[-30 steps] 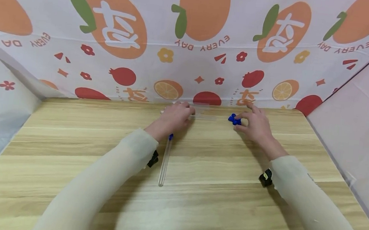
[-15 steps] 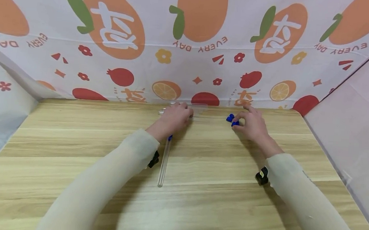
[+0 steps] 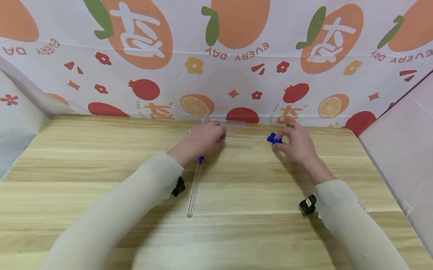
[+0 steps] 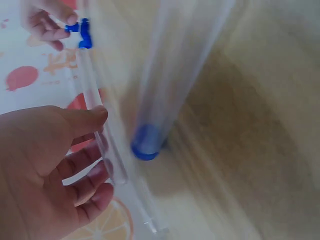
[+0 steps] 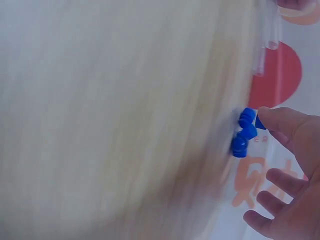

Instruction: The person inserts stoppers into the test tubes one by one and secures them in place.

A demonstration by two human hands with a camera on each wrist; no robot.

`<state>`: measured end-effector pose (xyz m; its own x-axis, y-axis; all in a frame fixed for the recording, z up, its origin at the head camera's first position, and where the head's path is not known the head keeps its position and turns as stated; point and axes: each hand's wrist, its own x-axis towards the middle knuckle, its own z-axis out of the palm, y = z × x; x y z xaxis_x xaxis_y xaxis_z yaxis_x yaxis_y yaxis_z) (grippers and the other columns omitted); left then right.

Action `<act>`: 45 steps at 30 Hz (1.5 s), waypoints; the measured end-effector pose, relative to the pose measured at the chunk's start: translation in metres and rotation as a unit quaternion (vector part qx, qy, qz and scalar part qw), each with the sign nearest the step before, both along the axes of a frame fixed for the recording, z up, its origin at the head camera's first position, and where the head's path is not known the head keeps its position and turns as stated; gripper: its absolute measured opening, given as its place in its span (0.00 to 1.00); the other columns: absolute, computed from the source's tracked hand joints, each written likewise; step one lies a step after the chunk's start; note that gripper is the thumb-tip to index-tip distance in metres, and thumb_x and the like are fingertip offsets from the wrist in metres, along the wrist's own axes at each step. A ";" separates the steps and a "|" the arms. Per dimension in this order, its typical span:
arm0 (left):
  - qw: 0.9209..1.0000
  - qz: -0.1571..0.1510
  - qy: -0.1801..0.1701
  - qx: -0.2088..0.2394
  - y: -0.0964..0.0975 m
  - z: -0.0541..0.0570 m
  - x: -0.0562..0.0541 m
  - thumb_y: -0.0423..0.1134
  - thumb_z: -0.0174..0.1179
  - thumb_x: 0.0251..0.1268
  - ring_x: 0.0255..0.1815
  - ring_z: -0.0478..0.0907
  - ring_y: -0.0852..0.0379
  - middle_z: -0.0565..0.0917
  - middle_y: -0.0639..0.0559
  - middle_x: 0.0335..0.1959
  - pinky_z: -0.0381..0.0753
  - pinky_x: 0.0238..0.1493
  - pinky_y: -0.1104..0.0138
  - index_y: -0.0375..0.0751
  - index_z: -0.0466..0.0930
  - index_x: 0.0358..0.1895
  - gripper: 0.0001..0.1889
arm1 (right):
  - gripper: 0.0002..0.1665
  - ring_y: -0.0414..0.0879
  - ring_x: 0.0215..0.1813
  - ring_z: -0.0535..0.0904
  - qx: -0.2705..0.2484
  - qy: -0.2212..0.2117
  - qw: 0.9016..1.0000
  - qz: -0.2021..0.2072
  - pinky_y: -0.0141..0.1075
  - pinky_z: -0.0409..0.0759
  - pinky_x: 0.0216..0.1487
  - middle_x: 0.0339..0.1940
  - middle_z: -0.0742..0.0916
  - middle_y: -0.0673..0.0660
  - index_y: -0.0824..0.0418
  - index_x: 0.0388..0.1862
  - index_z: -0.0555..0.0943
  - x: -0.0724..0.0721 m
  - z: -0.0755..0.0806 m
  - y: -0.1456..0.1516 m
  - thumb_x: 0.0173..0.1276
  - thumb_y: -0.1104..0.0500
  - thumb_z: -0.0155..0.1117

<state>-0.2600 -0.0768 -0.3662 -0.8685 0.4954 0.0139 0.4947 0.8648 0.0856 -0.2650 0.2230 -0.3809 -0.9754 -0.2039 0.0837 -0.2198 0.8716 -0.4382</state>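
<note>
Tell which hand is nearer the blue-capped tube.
Left. The left hand is just beyond the blue-capped tube; the right hand is farther right, at the blue caps.

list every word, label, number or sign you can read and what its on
"EVERY DAY", upside down, repeated on the white fruit-printed cloth backdrop.
White characters on its orange printed fruits: too stylised to read.
Orange characters lower down: unreadable to me.
Long transparent tubes, small glossy blue caps: none discernible.

"EVERY DAY" (image 3: 237,51) on printed cloth (image 3: 221,74)
</note>
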 end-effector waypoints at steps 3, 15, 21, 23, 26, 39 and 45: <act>0.998 -0.003 -0.019 0.058 -0.005 0.005 0.008 0.43 0.60 0.71 0.43 0.78 0.49 0.82 0.50 0.40 0.81 0.44 0.56 0.45 0.82 0.42 0.06 | 0.12 0.66 0.76 0.60 -0.044 0.005 0.999 -0.008 0.62 0.58 0.74 0.75 0.70 0.65 0.61 0.41 0.85 0.004 0.006 0.000 0.62 0.57 0.75; 0.834 0.011 -0.285 0.473 -0.038 0.011 0.053 0.36 0.58 0.74 0.41 0.83 0.34 0.84 0.31 0.44 0.86 0.34 0.59 0.35 0.77 0.53 0.11 | 0.15 0.52 0.58 0.81 -0.269 0.012 0.962 -0.035 0.40 0.82 0.56 0.54 0.87 0.59 0.62 0.51 0.81 0.029 0.024 -0.016 0.69 0.58 0.68; 0.732 0.034 -0.366 0.574 -0.038 0.011 0.082 0.34 0.55 0.76 0.41 0.85 0.39 0.86 0.38 0.45 0.87 0.42 0.52 0.35 0.68 0.66 0.19 | 0.20 0.46 0.47 0.84 -0.370 0.022 0.929 -0.027 0.27 0.82 0.43 0.50 0.89 0.56 0.62 0.56 0.79 0.042 0.037 -0.038 0.70 0.54 0.67; 0.714 0.037 -0.378 0.588 -0.037 0.008 0.088 0.34 0.54 0.76 0.39 0.86 0.44 0.87 0.42 0.45 0.88 0.42 0.54 0.38 0.68 0.67 0.20 | 0.20 0.46 0.46 0.84 -0.412 0.023 0.911 -0.018 0.28 0.83 0.45 0.48 0.89 0.56 0.64 0.57 0.79 0.047 0.040 -0.048 0.71 0.55 0.66; 0.697 0.040 -0.396 0.597 -0.037 0.006 0.095 0.35 0.54 0.77 0.38 0.86 0.48 0.86 0.43 0.45 0.88 0.41 0.58 0.41 0.68 0.68 0.20 | 0.17 0.49 0.44 0.84 -0.462 0.015 0.887 0.011 0.32 0.86 0.47 0.46 0.87 0.58 0.66 0.57 0.80 0.055 0.040 -0.065 0.73 0.60 0.64; 0.683 0.040 -0.414 0.601 -0.039 0.016 0.112 0.37 0.55 0.76 0.39 0.85 0.49 0.86 0.44 0.47 0.88 0.40 0.57 0.39 0.70 0.65 0.19 | 0.12 0.45 0.35 0.82 -0.546 -0.066 0.834 0.043 0.38 0.87 0.45 0.43 0.83 0.60 0.62 0.51 0.75 0.079 0.048 -0.087 0.74 0.58 0.62; 0.684 0.027 -0.421 0.595 -0.035 0.022 0.120 0.37 0.55 0.76 0.38 0.85 0.51 0.86 0.45 0.46 0.88 0.39 0.60 0.39 0.71 0.66 0.19 | 0.15 0.47 0.38 0.83 -0.562 -0.069 0.823 0.047 0.38 0.87 0.46 0.42 0.85 0.56 0.63 0.51 0.77 0.083 0.052 -0.089 0.73 0.55 0.64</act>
<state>-0.1405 -0.1117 -0.3444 -0.8333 0.5356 -0.1366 -0.1933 -0.0507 0.9798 -0.1815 0.1341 -0.3289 -0.9756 -0.1492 0.1610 -0.1437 -0.1205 -0.9823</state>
